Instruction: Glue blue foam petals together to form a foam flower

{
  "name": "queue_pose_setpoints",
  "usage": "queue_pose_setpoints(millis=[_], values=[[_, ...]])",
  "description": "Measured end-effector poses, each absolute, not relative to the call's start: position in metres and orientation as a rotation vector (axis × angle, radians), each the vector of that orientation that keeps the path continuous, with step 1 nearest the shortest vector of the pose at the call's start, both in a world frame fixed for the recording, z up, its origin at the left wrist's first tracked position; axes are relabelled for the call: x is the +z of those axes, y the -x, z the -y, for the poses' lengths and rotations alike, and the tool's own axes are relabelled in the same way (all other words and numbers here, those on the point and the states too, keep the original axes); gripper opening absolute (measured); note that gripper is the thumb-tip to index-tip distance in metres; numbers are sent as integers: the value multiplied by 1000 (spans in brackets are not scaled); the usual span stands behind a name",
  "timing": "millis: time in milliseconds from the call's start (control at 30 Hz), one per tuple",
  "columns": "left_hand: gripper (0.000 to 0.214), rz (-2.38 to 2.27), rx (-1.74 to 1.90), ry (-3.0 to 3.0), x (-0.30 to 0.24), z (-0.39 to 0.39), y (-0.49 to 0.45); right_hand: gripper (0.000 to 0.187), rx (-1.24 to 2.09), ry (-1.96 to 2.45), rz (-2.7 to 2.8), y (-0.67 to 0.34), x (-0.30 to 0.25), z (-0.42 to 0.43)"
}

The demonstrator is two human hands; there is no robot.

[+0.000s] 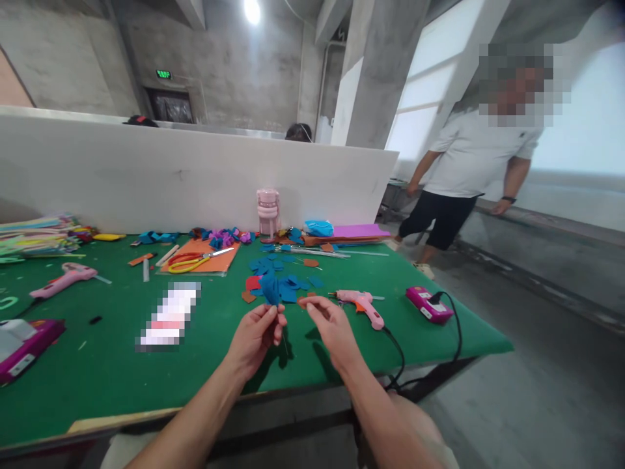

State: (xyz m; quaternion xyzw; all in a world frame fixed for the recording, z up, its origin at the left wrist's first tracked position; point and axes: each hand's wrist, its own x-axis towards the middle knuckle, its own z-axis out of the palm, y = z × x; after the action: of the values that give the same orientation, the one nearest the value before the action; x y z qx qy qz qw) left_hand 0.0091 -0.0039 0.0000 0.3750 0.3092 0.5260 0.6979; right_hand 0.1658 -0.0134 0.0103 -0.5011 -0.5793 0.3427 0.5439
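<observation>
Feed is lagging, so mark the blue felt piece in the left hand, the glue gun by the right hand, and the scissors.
Blue felt piece [270, 288]: head view, middle of the felt.
Glue gun [359, 299]: head view, pink body.
Scissors [202, 259]: head view, where handles meet blades.

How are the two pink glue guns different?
The right glue gun lies close beside the right hand; the left glue gun lies far off, past the left hand, which pinches a blue felt piece. The right glue gun shows an orange trigger; the left glue gun looks plain pink. Both are pink and lie on the green table.
</observation>
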Motion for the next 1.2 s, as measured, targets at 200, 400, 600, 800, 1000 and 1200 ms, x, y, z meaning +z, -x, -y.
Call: queue_pose_setpoints(millis=[200,400,600,800,1000,1200], values=[[23,-740,1193,-827,-2,2,-9,21,1064,1051,1184,-133,10,18],[23,-745,1204,-816,-3,1,-14,21,1115,1002,1073,-128,9,20],[23,-728,1190,-826,-5,1,-18,20,1147,976,1022,-129,14,20],[23,-720,1190,-824,-6,1,-19,20,1164,984,1011,-127,15,21],[22,-717,1186,-813,-6,1,-19,21,923,1013,1262,-130,10,22],[25,-774,1207,-815,-5,0,-15,17,665,1032,1246,-137,13,23]])
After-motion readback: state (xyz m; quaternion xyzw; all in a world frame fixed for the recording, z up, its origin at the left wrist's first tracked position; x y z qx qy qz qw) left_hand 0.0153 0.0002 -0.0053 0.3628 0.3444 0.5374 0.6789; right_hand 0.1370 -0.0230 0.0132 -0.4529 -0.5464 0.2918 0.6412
